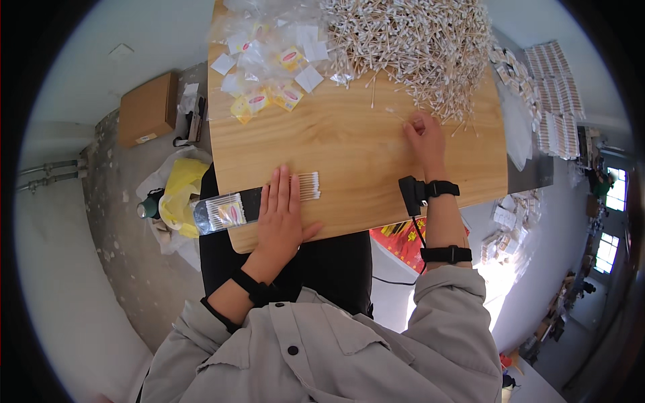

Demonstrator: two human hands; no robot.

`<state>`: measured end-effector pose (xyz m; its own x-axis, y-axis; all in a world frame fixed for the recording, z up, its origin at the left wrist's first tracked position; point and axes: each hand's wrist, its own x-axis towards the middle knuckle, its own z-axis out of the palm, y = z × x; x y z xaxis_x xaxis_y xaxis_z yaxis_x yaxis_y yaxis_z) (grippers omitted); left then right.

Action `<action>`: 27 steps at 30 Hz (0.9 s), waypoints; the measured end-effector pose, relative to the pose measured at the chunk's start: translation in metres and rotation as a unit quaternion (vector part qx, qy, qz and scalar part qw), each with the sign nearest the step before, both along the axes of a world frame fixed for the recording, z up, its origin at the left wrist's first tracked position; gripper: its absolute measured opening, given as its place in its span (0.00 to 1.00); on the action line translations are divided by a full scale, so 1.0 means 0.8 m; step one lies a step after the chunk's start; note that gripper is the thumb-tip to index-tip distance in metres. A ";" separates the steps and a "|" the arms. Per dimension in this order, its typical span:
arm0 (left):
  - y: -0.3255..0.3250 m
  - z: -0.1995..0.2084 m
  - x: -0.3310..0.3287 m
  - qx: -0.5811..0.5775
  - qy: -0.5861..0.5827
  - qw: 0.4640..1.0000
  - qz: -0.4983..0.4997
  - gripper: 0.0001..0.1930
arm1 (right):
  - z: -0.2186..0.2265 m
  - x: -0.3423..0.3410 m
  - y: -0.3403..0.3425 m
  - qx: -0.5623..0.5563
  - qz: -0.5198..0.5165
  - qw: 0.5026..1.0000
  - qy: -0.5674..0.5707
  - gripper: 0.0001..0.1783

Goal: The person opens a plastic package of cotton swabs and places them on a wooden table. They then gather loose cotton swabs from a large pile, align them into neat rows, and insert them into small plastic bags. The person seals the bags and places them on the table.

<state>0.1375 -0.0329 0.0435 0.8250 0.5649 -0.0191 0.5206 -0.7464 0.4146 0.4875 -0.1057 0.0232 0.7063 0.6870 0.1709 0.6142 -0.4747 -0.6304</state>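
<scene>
My left hand [281, 218] lies flat near the front edge of the wooden table [363, 158], fingers stretched out over a dark flat strip [250, 201]. A row of loose cotton swabs [309, 186] shows past its fingertips; the rest of that row is hidden under the palm. Left of the hand, a clear bag of cotton swabs with a yellow-and-white card [227, 212] sits on the strip's end. My right hand [425, 141] is closed at the near edge of a big heap of cotton swabs [410, 47], pinching a cotton swab [402, 115].
Clear bags with yellow cards [269, 97] and white paper squares [309, 78] cover the table's far left. Rows of packed swabs [556, 87] stand beyond the right edge. A cardboard box [149, 109] and a yellow bag [183, 191] are on the floor at left.
</scene>
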 end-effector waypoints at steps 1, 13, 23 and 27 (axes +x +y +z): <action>0.000 0.000 0.000 -0.005 -0.001 1.000 0.000 0.58 | -0.001 0.001 0.002 0.005 0.017 1.000 0.006 0.07; -0.001 -0.004 -0.004 -0.016 -0.009 1.000 0.011 0.58 | 0.038 -0.178 0.053 -0.069 0.254 0.948 0.179 0.05; -0.001 -0.004 -0.006 -0.006 -0.001 1.000 0.022 0.59 | 0.037 -0.179 0.072 -0.103 0.293 0.935 0.172 0.07; 0.000 0.001 -0.003 -0.014 0.009 1.000 0.021 0.59 | 0.004 -0.151 0.078 0.062 0.115 0.984 0.123 0.12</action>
